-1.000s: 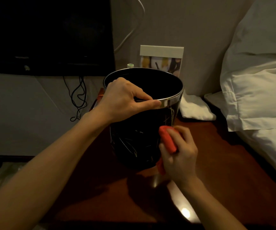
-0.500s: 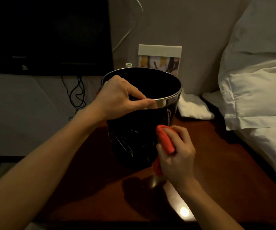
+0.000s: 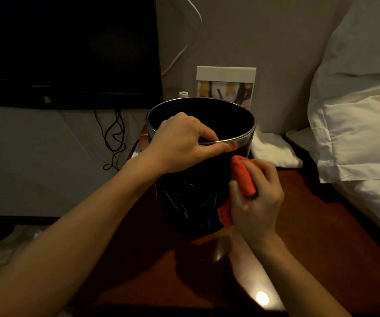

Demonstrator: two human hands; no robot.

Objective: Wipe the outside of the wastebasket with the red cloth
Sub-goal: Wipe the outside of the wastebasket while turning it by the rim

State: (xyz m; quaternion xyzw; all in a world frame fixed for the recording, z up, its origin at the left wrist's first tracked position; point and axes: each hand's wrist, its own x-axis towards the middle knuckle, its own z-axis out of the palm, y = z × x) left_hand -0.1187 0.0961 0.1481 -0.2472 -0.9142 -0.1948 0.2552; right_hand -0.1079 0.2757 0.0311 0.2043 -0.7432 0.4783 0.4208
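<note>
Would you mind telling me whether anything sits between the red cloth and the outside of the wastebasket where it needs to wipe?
Nothing visible does. The right hand holds the red cloth directly against the wastebasket wall, just below the metal rim. The left hand grips that rim further left, clear of the cloth.

Both hands curled, gripping.
</note>
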